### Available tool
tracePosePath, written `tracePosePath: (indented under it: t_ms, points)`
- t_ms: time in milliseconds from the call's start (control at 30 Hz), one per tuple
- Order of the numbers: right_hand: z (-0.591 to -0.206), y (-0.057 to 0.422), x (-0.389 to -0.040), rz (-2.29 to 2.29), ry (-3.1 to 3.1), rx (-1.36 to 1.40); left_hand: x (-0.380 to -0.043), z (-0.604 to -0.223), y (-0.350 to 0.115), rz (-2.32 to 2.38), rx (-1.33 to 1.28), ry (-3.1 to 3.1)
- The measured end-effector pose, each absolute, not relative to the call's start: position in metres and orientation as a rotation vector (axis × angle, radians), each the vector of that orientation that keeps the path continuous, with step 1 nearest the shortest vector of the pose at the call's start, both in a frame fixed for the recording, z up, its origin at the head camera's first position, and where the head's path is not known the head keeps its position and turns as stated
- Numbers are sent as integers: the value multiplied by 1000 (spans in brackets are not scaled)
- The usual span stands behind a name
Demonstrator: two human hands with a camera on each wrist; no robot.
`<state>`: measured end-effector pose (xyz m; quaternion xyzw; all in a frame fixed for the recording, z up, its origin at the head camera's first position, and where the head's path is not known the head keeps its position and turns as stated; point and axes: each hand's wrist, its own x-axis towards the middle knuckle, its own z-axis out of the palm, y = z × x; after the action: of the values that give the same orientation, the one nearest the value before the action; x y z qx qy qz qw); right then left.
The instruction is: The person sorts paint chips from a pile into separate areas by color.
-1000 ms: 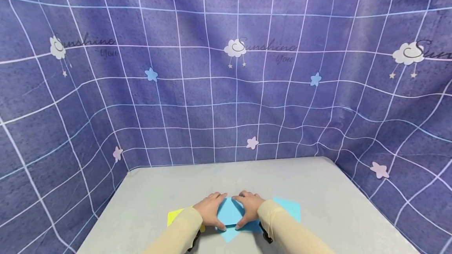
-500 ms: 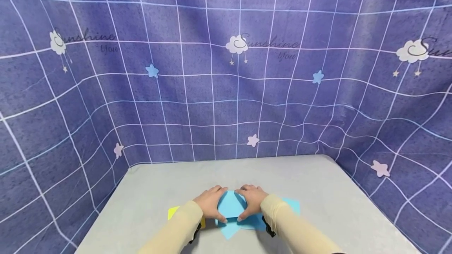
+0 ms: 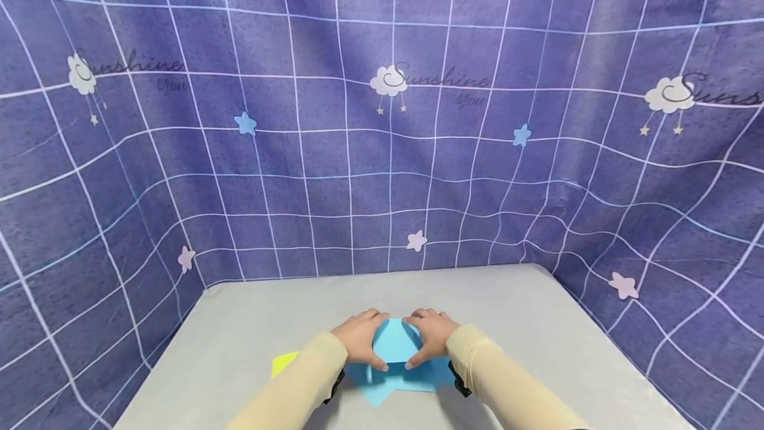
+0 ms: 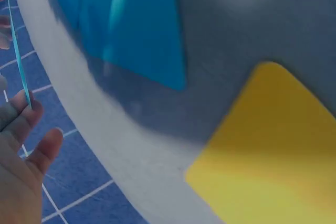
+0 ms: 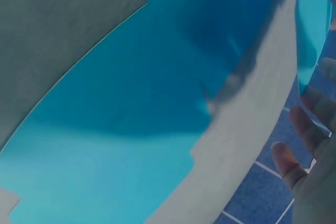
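In the head view both hands hold a light blue sheet between them, raised over the table. My left hand grips its left edge and my right hand its right edge, with fingers toward the far side and thumbs toward the near side. Each wrist view shows this sheet nearly edge-on at the fingertips. Beneath it on the table lies more light blue sheet material, partly hidden by the hands and arms. The right wrist view shows a notched outline on this lower blue piece.
A yellow sheet with rounded corners lies to the left, partly behind the left sleeve. The pale grey tabletop ends at a blue curtain with white grid lines, which surrounds the back and sides.
Both hands have moved slightly away from the body and to the right over the table, carrying the blue sheet. The lower blue piece's right corner is now behind the right arm.
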<state>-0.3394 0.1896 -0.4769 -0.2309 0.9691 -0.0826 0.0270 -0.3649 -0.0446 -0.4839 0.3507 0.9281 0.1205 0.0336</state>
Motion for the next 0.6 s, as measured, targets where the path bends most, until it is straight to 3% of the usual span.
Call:
tracePosePath:
  t_ms: [600]
  points:
    - [-465, 238, -325, -253, 3016, -577, -370, -468, 12, 300, 1193, 2790]
